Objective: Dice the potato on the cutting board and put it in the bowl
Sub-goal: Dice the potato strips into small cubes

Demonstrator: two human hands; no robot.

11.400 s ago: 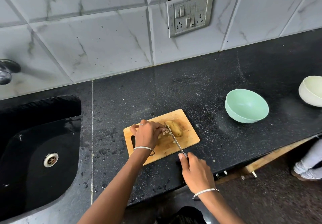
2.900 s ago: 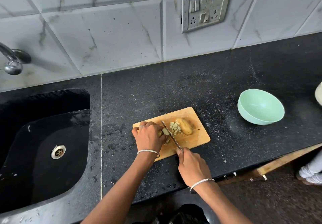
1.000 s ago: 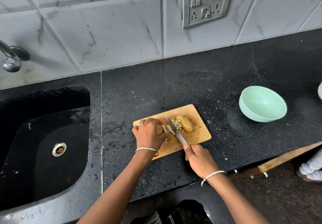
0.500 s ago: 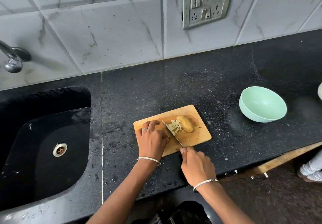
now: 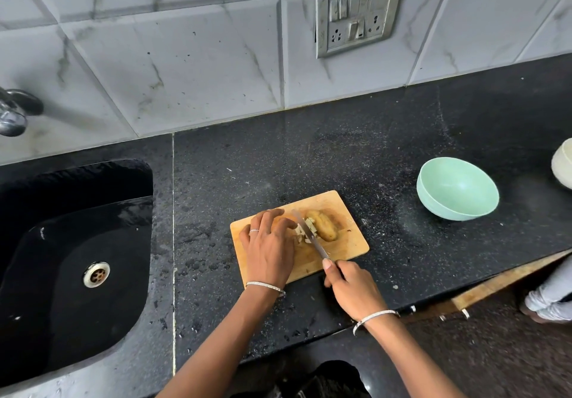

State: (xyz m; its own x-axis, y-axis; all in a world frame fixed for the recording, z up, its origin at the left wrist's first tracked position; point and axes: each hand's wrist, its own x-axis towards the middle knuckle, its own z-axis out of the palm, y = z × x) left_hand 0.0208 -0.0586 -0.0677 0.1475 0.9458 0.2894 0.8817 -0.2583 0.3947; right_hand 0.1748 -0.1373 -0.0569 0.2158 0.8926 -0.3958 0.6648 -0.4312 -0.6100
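Observation:
A wooden cutting board [image 5: 346, 242] lies on the black counter. On it sits an uncut potato half [image 5: 325, 227], with a small pile of diced pieces [image 5: 306, 232] just left of it. My left hand [image 5: 269, 246] lies over the board's left part, fingers curved down onto a potato piece that it mostly hides. My right hand [image 5: 353, 286] grips the handle of a knife [image 5: 308, 235], whose blade slants across the diced pieces right beside my left fingertips. A mint green bowl [image 5: 456, 188] stands apart to the right; nothing shows inside it.
A black sink [image 5: 77, 258] with a metal drain takes up the left, with a tap [image 5: 12, 112] above it. A cream bowl [image 5: 563, 162] is cut off by the right edge. A tiled wall with a switch plate [image 5: 356, 13] stands behind. The counter's front edge runs just below my hands.
Over the last seconds the pile of diced pieces has appeared beside the uncut half. In the last half second the knife and both hands have barely shifted.

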